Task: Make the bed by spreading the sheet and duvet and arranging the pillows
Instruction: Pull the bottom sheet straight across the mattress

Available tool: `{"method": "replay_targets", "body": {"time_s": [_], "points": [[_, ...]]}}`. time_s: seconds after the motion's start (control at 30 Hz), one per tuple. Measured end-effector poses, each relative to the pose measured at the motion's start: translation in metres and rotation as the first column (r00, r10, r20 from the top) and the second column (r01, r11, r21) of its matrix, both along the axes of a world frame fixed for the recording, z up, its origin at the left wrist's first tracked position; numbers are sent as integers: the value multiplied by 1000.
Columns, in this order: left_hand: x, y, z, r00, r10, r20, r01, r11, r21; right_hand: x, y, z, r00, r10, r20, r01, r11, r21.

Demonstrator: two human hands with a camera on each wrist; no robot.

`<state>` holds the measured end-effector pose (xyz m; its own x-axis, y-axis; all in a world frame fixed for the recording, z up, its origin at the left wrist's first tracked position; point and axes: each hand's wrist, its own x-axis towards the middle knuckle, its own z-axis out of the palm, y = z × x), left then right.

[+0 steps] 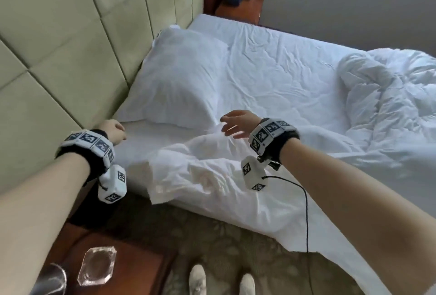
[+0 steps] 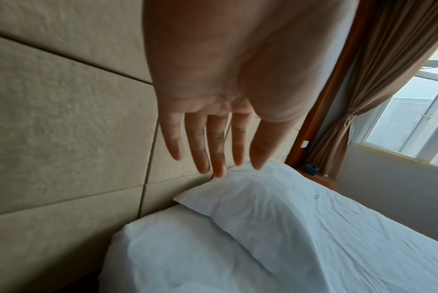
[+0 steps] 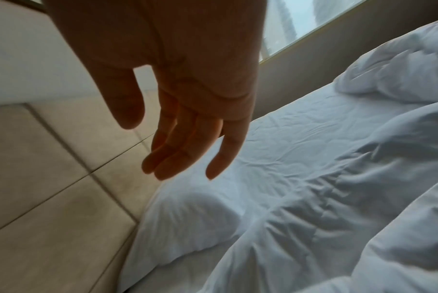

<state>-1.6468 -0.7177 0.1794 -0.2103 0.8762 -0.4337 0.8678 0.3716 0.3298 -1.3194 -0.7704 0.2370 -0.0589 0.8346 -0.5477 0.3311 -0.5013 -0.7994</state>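
Note:
A white pillow (image 1: pixel 174 82) lies against the headboard at the near corner of the bed, on the wrinkled white sheet (image 1: pixel 271 70). The white duvet (image 1: pixel 389 105) is bunched at the right, and one rumpled corner of it (image 1: pixel 200 172) lies over the near edge. My left hand (image 1: pixel 116 129) hovers at the pillow's near left corner, fingers straight in the left wrist view (image 2: pixel 212 156), holding nothing. My right hand (image 1: pixel 232 124) hangs open just above the duvet corner, by the pillow's near right corner. In the right wrist view its fingers (image 3: pixel 167 158) are relaxed above the pillow (image 3: pixel 187 214).
A padded beige headboard (image 1: pixel 70 58) runs along the left. A wooden nightstand (image 1: pixel 132 268) at lower left carries a glass ashtray (image 1: pixel 98 266) and a glass (image 1: pixel 52 280). My feet (image 1: pixel 198 280) stand on patterned carpet. A curtain (image 2: pixel 363 99) and a window are beyond the bed.

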Motion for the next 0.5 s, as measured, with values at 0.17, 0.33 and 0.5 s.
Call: {"method": "replay_targets", "body": {"time_s": [0.17,0.33,0.5], "points": [[64,16,0,993,-87,79,83,995,46,70,-11,-10,982,-177,73,178,984,-17],[195,43,-2,932,-300,206,290,954,75,164,-52,-6,940,-334,72,336,942,-10],[354,17,23,840,-465,279,452,885,113,275,-117,-4,846,-526,86,527,850,9]]}}
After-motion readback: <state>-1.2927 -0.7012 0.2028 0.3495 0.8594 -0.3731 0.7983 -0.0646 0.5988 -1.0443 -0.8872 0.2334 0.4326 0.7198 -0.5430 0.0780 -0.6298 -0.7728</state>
